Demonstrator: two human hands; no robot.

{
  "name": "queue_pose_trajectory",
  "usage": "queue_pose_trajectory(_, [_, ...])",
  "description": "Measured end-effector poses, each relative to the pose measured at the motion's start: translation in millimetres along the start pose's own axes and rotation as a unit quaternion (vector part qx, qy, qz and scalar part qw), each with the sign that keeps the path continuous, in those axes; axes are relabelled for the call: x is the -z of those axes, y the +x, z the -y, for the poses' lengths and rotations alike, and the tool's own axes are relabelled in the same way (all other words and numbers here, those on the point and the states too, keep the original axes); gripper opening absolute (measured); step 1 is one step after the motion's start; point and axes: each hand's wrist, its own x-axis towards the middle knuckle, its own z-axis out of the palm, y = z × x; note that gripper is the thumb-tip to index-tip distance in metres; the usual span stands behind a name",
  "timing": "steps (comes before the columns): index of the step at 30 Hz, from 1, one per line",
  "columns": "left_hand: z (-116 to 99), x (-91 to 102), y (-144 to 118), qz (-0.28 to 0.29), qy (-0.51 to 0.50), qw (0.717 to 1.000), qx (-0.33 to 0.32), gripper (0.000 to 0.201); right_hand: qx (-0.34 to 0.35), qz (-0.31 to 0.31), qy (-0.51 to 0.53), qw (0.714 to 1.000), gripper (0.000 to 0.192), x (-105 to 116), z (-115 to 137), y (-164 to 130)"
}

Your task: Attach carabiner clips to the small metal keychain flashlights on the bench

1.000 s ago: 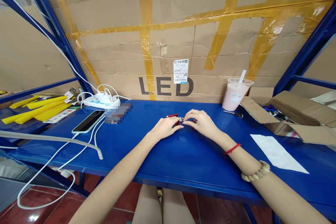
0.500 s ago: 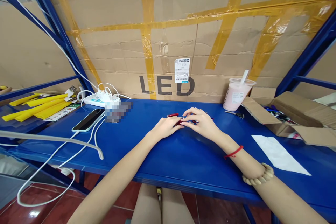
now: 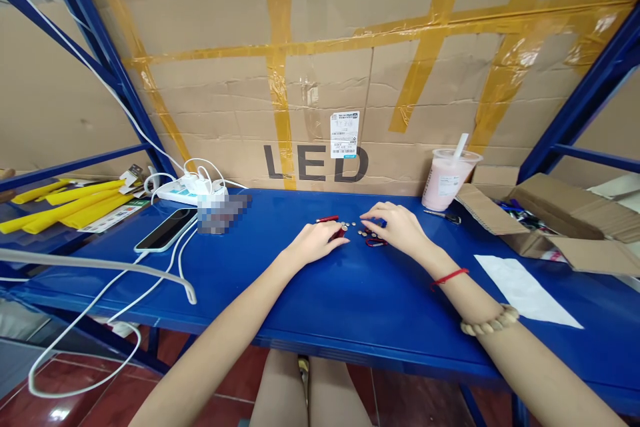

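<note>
My left hand [image 3: 316,244] rests on the blue bench [image 3: 320,307] with its fingers curled around a small red object [image 3: 341,233]. My right hand [image 3: 396,227] lies a little to the right of it, fingers spread and low over the bench. Several small silver discs [image 3: 356,229] lie between the two hands. A red ring-shaped clip [image 3: 374,243] sits under the right fingertips. Just behind the left hand lies a thin red stick [image 3: 327,219].
A pink drink cup with a straw [image 3: 449,180] and a dark pen [image 3: 443,215] stand at the back right, beside an open cardboard box [image 3: 540,220]. White paper [image 3: 525,290] lies at right. A phone [image 3: 163,230], power strip [image 3: 187,193] and cables are at left, yellow tubes [image 3: 65,203] beyond.
My right hand has drawn away to the right from my left hand, uncovering the silver discs and the red clip. The left hand has stayed in place.
</note>
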Motion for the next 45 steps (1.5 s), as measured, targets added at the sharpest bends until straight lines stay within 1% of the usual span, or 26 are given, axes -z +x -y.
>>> queue_pose_trajectory(3, [-0.1,-0.1,-0.1,0.0,0.0,1.0,0.0,0.025,-0.007,0.033,-0.015,0.999,0.017,-5.7,-2.6,-1.8])
queue_pose_trajectory(6, [-0.5,0.2,-0.3,-0.002,0.001,1.0,0.002,0.025,-0.02,0.054,-0.023,0.998,0.017,-9.4,-5.2,-3.3])
queue_pose_trajectory(11, [-1.3,1.4,-0.2,-0.001,0.0,1.0,0.0,0.025,-0.031,0.077,0.0,0.997,0.014,-14.2,-8.2,-4.4])
queue_pose_trajectory(14, [-1.1,1.2,0.0,0.0,0.001,1.0,0.001,0.025,-0.046,0.069,0.032,0.996,0.013,-14.4,-8.5,-4.6])
queue_pose_trajectory(19, [-0.6,-0.6,0.2,0.002,0.001,1.0,0.006,0.026,-0.083,0.01,0.127,0.988,0.02,-10.4,-2.6,-1.5])
queue_pose_trajectory(23, [-1.3,-1.0,-0.2,0.002,-0.001,1.0,0.01,0.023,-0.12,-0.039,0.229,0.965,0.026,-9.2,6.7,4.2])
queue_pose_trajectory(26, [-2.1,-0.2,-0.7,0.0,-0.004,1.0,0.011,0.02,-0.141,-0.047,0.294,0.944,0.029,-10.5,10.8,6.5])
queue_pose_trajectory(31, [-2.8,1.0,-1.2,0.002,-0.012,1.0,0.016,0.024,-0.179,-0.031,0.374,0.91,0.035,-13.7,9.4,6.2])
queue_pose_trajectory(34, [-2.9,0.5,-1.6,0.001,-0.017,1.0,0.018,0.022,-0.202,-0.023,0.412,0.888,0.037,-12.9,9.9,5.7])
queue_pose_trajectory(36, [-3.4,0.4,-2.0,-0.003,-0.022,1.0,0.019,0.021,-0.21,-0.005,0.436,0.875,0.039,-10.6,12.8,5.2])
queue_pose_trajectory(39, [-5.0,1.1,-2.0,-0.018,-0.034,0.999,0.021,0.019,-0.209,0.038,0.467,0.858,0.039,-5.7,19.4,3.8])
queue_pose_trajectory(42, [-6.9,1.8,-0.9,-0.036,-0.048,0.998,0.014,0.017,-0.208,0.056,0.482,0.849,0.039,-1.5,24.1,2.7])
queue_pose_trajectory(45, [-7.9,1.0,0.6,-0.049,-0.062,0.997,0.0,0.013,-0.207,0.043,0.485,0.849,0.038,0.2,25.1,2.7])
